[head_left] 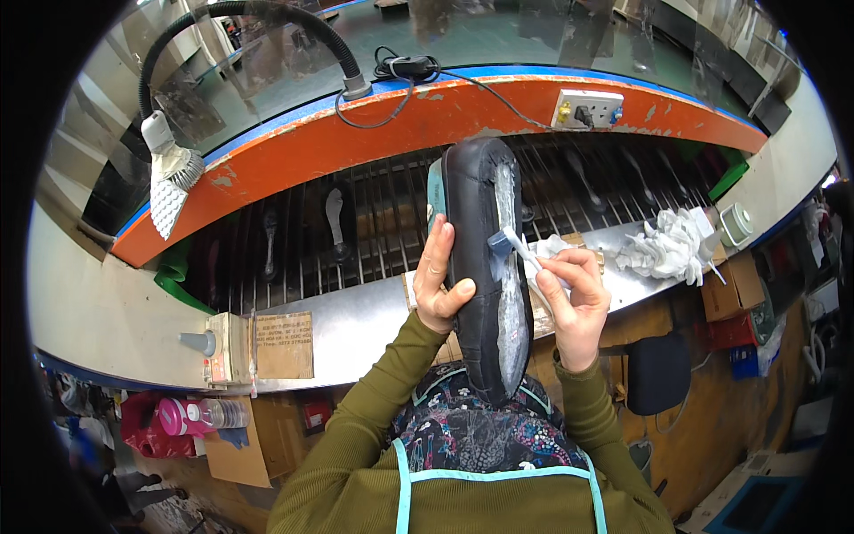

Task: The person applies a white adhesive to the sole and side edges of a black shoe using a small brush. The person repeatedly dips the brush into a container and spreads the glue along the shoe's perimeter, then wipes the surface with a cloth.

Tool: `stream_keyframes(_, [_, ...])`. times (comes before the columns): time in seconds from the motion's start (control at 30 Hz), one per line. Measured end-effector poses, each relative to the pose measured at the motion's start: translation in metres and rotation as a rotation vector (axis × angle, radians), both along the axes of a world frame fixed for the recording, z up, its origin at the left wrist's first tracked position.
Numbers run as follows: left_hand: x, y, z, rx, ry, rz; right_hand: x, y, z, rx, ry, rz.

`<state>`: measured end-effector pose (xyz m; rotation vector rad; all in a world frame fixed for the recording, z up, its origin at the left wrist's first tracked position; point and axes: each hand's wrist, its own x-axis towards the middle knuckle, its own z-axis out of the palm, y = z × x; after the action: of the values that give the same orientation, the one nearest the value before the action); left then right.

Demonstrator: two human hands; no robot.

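Note:
A black leather shoe upper (471,258) stands on end in front of me, with part of a teal last (436,191) showing at its left. My left hand (436,283) grips it from the left, fingers partly behind it and thumb on the black side. Down its sole side runs a shiny whitish strip (511,329). Between the thumb and fingers of my right hand (578,303) is a small brush (525,252) with a pale handle. Its blue-grey head touches the upper beside the strip.
Behind the upper lies a rack of metal rods (382,231), below an orange panel (294,178) with a socket plate (587,110). A lamp (173,169) hangs at left. Crumpled white cloths (667,247) lie right; a cardboard piece (285,345) and wooden block (229,349) sit left on the metal ledge (347,334).

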<state>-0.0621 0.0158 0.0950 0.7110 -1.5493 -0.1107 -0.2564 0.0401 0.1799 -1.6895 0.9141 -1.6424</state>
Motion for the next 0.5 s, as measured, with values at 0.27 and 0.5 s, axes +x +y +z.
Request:
stream_keyframes(0.27, [0.003, -0.002, 0.012, -0.274, -0.232, 0.146, -0.003, -0.04, 0.027, -0.161, 0.062, -0.062])
stream_keyframes(0.5, [-0.002, 0.011, 0.032, -0.066, -0.065, 0.119, -0.008, -0.061, 0.041, -0.28, 0.161, -0.065])
